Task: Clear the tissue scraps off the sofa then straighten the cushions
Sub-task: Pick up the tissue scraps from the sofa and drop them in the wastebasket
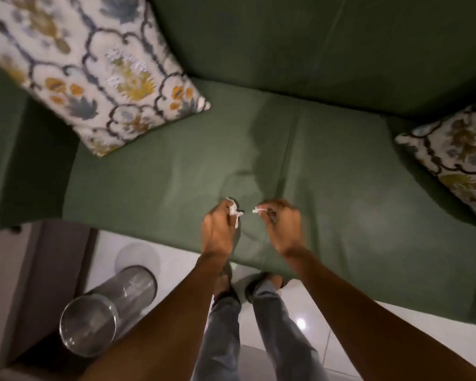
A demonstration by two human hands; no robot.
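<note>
Both hands hover over the front edge of the green sofa [327, 166] seat, close together but apart. The left hand [219, 229] has its fingers [226, 213] closed around a crumpled white scrap [234, 211], part of which sticks out past the knuckles toward the other hand. The right hand [283, 226] pinches a smaller white bit [259, 210] between its fingertips, the rest of the fingers curled in. The two pieces of tissue sit just beside each other, both lifted in the hands above the seat's front middle, near a crease in the fabric.

A patterned cushion [94, 70] leans tilted at the sofa's left back corner, one corner pointing down onto the seat. A second cushion [456, 152] lies at the sofa's right end, partly cut off by the frame edge.

Off the sofa's front left corner, on a dark surface beside the pale tiled floor [308, 312], a clear glass bin [107, 312] stands with its open mouth toward the camera. The person's legs in jeans [259, 325] stand right against the sofa's front edge, below the hands.
</note>
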